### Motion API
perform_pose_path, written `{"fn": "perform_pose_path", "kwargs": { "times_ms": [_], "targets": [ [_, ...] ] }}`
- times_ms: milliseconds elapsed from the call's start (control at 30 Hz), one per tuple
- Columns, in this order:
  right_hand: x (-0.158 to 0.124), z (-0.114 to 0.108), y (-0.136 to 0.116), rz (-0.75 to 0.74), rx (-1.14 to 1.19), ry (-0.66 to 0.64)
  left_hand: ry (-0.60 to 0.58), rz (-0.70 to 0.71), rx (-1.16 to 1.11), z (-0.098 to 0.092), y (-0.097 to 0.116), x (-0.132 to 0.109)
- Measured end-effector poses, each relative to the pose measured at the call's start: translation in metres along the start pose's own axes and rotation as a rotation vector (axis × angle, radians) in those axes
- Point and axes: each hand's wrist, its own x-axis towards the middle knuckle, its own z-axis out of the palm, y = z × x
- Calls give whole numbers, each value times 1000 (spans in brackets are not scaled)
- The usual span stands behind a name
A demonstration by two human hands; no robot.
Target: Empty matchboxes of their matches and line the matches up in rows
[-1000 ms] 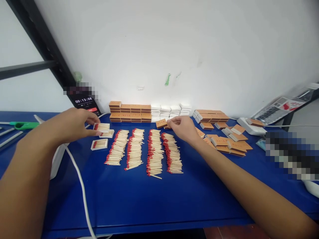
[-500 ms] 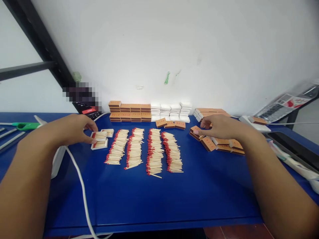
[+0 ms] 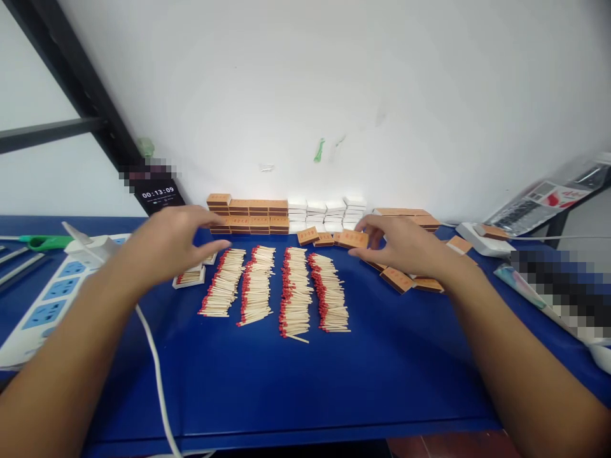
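My right hand (image 3: pixel 396 245) grips an orange matchbox (image 3: pixel 354 239) between thumb and fingers, above the blue table. My left hand (image 3: pixel 179 245) is open, thumb and fingers apart, with nothing visible between them. Below it lie white matchbox trays, one with matches in it (image 3: pixel 189 277), partly hidden by the hand. Between my hands lie four rows of red-tipped matches: a far-left row (image 3: pixel 223 282), one beside it (image 3: pixel 258 284), a third (image 3: pixel 295 292) and a right row (image 3: pixel 330 292). More orange matchboxes (image 3: pixel 397 279) lie loose under my right forearm and wrist.
Against the wall stand stacked orange matchboxes (image 3: pixel 249 216) and stacked white trays (image 3: pixel 326 216). Another matchbox stack (image 3: pixel 405 214) is at back right. A phone (image 3: pixel 158 192) leans at back left. A power strip (image 3: pixel 60 289) and white cable (image 3: pixel 160 375) lie left; a plastic-wrapped package (image 3: pixel 548 194) is right.
My left hand has left the match-filled tray and moved right, fingers apart. My right hand has moved left, carrying a matchbox away from the loose pile. The phone screen now shows a timer.
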Motion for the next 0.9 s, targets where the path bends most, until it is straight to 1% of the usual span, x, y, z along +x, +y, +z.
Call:
{"fn": "perform_pose_path", "kwargs": {
  "times_ms": [33, 100, 133, 200, 267, 367, 533, 600, 700, 767, 833, 900],
  "targets": [
    [-3, 4, -16, -58, 70, 11, 86, 105, -58, 7, 15, 0],
    [-9, 15, -46, -181, 190, 11, 163, 247, -193, 23, 45, -3],
    [-13, 21, -59, -237, 242, 7, 191, 287, -244, 31, 58, -5],
    [-18, 30, -79, -311, 309, -7, 203, 362, -324, 44, 77, -9],
    [-22, 36, -89, -342, 364, -12, 200, 395, -371, 52, 87, -11],
    [-23, 39, -90, -319, 478, -3, 216, 375, -422, 53, 88, -11],
    [-21, 44, -87, -149, 757, 42, 302, 264, -401, 47, 85, -9],
    [-22, 47, -90, -134, 820, 9, 327, 255, -401, 47, 85, -9],
    [-24, 48, -97, -153, 911, -87, 307, 260, -433, 49, 86, -10],
    [-25, 47, -100, -119, 947, -110, 278, 263, -423, 51, 85, -11],
    [-23, 47, -97, -38, 960, -93, 256, 261, -374, 51, 80, -10],
    [-19, 46, -91, 45, 981, -41, 240, 236, -315, 49, 72, -7]
  ]
}}
